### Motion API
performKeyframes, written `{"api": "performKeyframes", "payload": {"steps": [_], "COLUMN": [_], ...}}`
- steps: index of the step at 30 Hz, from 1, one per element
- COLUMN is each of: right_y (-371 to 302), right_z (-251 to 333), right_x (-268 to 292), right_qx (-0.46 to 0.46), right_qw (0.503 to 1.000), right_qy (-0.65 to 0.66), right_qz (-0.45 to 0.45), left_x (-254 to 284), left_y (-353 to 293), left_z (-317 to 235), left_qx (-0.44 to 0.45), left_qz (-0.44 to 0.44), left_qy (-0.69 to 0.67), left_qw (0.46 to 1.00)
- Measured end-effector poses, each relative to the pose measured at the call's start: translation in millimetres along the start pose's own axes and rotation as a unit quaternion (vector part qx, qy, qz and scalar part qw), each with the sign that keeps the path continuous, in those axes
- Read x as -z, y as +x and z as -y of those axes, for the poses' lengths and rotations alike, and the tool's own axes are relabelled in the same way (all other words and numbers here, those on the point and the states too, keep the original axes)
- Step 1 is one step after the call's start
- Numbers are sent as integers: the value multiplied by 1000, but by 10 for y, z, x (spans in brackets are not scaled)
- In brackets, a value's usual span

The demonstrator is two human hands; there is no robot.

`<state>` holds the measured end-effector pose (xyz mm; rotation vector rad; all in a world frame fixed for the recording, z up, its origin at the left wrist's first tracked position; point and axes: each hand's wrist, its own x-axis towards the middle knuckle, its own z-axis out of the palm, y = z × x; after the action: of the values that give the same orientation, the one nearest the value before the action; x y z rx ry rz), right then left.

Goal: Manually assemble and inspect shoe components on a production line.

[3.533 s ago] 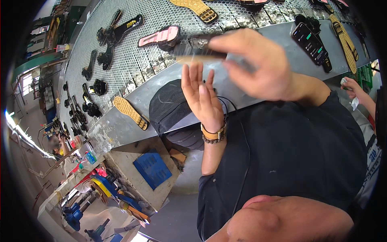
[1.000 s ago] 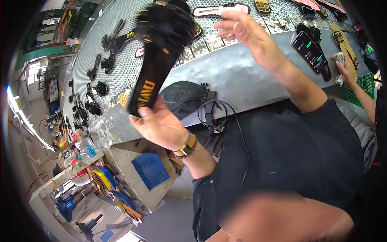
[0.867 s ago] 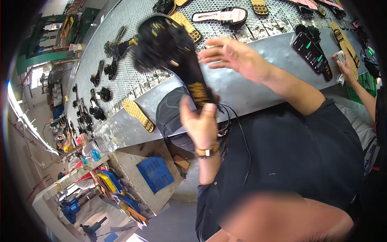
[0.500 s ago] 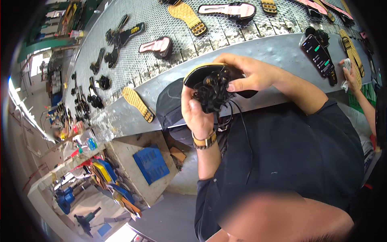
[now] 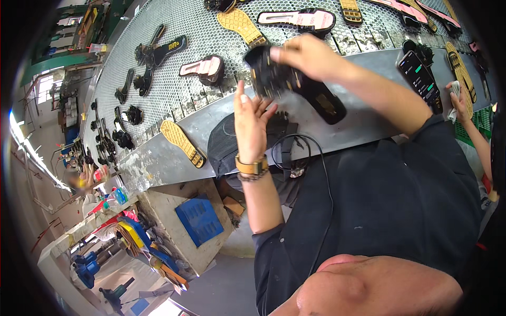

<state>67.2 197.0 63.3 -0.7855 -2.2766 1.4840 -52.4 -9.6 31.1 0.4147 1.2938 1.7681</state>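
Honeycomb-patterned mesh (image 5: 166,92) is laid across the far part of the counter (image 5: 363,124), bordered by a scuffed, slotted band and a smooth grey metal strip along the near edge. Black sandals (image 5: 168,50) are scattered over the mesh at left, and a pink-faced sole (image 5: 298,19) is set farther up. On the strip, a tan outsole (image 5: 182,142) is placed beside a black mesh item (image 5: 221,142); at right, another sandal is overlapped by a smartphone (image 5: 414,73).

Above the strip, a black slide sandal (image 5: 322,100) with a ruffled, motion-blurred upper is clamped in the right hand's (image 5: 311,59) grip. Just beneath the upper, the left hand's (image 5: 250,126) grip is held with fingers apart; whether the sandal is touched cannot be told.

Below, a blue panel (image 5: 199,221) is seen against a pale cabinet (image 5: 163,221). White cloth is held in a co-worker's hand (image 5: 463,105), near a green crate (image 5: 480,124).
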Motion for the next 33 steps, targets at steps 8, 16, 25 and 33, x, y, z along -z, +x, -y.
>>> {"api": "performKeyframes", "payload": {"steps": [8, 16, 25, 33], "right_y": [1823, 1497, 547, -704], "right_z": [597, -456, 44, -101], "right_x": [-171, -865, -286, 538], "right_qx": [-56, 54, -113, 1], "right_qw": [733, 924, 975, 830], "right_qy": [678, -375, 176, 508], "right_qz": [5, -59, 73, 230], "left_x": [555, 1119, 765, 518], "left_y": [953, 330, -691, -483], "left_z": [-455, -788, -879, -405], "left_qx": [65, -278, -440, -234], "left_qz": [19, -407, -514, -93], "left_qy": [-79, 330, 211, -206], "left_qw": [995, 805, 705, 946]}}
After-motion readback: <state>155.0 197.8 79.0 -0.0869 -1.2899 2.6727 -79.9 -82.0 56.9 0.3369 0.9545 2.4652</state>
